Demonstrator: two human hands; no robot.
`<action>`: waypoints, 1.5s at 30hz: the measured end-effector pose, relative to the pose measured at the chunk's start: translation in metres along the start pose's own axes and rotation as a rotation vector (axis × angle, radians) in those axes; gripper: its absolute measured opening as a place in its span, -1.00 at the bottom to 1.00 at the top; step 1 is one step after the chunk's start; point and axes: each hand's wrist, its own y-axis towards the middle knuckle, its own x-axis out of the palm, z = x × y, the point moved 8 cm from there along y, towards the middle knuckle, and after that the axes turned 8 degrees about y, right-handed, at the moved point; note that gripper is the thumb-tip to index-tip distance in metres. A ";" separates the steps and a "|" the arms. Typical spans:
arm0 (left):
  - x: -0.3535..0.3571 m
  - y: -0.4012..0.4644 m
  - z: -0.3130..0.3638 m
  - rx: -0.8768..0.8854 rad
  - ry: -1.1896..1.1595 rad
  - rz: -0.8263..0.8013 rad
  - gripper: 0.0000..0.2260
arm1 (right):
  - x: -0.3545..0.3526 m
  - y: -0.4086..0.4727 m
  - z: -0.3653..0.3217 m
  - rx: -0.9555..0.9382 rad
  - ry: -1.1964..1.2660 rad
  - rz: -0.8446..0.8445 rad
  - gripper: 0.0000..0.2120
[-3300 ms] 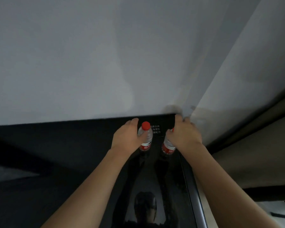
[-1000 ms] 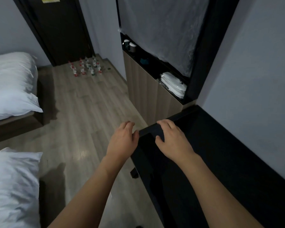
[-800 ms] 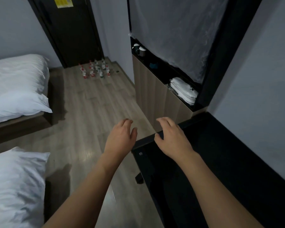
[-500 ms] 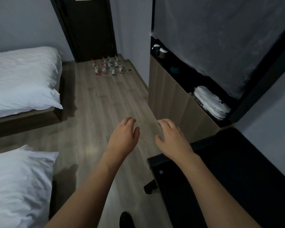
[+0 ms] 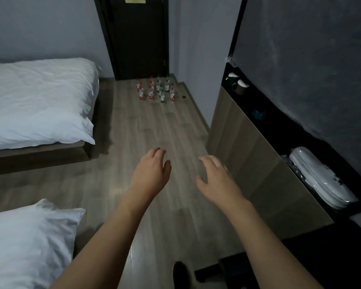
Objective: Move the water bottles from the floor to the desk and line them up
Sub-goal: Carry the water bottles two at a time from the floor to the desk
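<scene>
Head camera view: two bare forearms are seen stretched forward over a wood-plank floor [image 5: 133, 126], with the left hand [image 5: 151, 174] and the right hand [image 5: 216, 180] held palm-down side by side, apart from each other. The fingers of both hands are loosely spread and gently bent, and nothing is gripped or touched by either. The water bottles [image 5: 155, 90] are found well away at 12 o'clock, clustered upright on the floor just before a dark door [image 5: 140, 38]; red caps and labels are shown on most, green on a few. A bed with white bedding [image 5: 38, 101] is placed at 10 o'clock, and a white pillow [image 5: 25, 243] at 8 o'clock. A wood-fronted cabinet [image 5: 250, 155] is seen at 3 o'clock, with cups [image 5: 239, 85] and folded white items [image 5: 317, 178] kept in its dark recess. A corner of the black desk [image 5: 321, 257] is caught at 5 o'clock.
</scene>
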 end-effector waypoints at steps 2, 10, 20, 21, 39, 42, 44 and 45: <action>0.005 0.027 -0.012 -0.005 0.009 -0.009 -0.63 | 0.006 0.031 0.002 0.001 0.004 -0.007 -0.49; 0.003 0.154 -0.053 -0.025 0.090 -0.005 -0.63 | 0.012 0.175 0.002 -0.003 0.069 -0.030 -0.50; 0.010 0.298 -0.111 -0.051 0.082 0.021 -0.63 | 0.024 0.336 -0.021 -0.044 0.062 -0.028 -0.48; 0.012 0.314 -0.120 -0.051 0.079 0.018 -0.63 | 0.028 0.354 -0.023 -0.044 0.061 -0.028 -0.48; 0.005 0.619 -0.274 -0.036 0.007 0.038 -0.61 | 0.069 0.666 -0.091 0.004 0.040 -0.015 -0.46; 0.020 0.666 -0.286 -0.026 0.011 0.017 -0.61 | 0.074 0.717 -0.086 0.006 0.039 -0.010 -0.46; 0.033 0.700 -0.292 -0.014 0.017 0.006 -0.61 | 0.078 0.754 -0.079 0.015 0.045 -0.002 -0.46; 0.038 0.718 -0.295 -0.008 0.021 0.003 -0.60 | 0.079 0.774 -0.076 0.016 0.049 0.008 -0.46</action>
